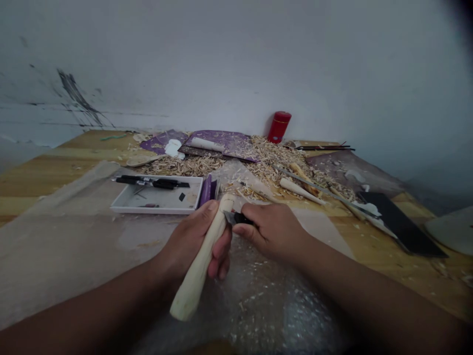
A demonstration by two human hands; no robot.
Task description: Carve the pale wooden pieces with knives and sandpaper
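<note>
My left hand (192, 236) is closed round a pale, peeled-looking piece of wood (201, 266), thicker at its near end and rounded at the far end. The wood slants from the lower left up toward the middle of the view. In my right hand (275, 229) is a carving knife (242, 218) with a black handle and a short blade. Its blade tip touches the right side of the wood near the far end, just above my left fingers. Most of the handle is hidden inside my right fist.
Wood shavings (177, 166) are heaped along the back. A white tray (157, 211) with black pens stands at left. Behind are a red canister (280, 127) and purple sheets (218, 138). Carved sticks (301, 190) and a black flat slab (402, 224) lie at right. Plastic sheeting (84, 236) covers the front.
</note>
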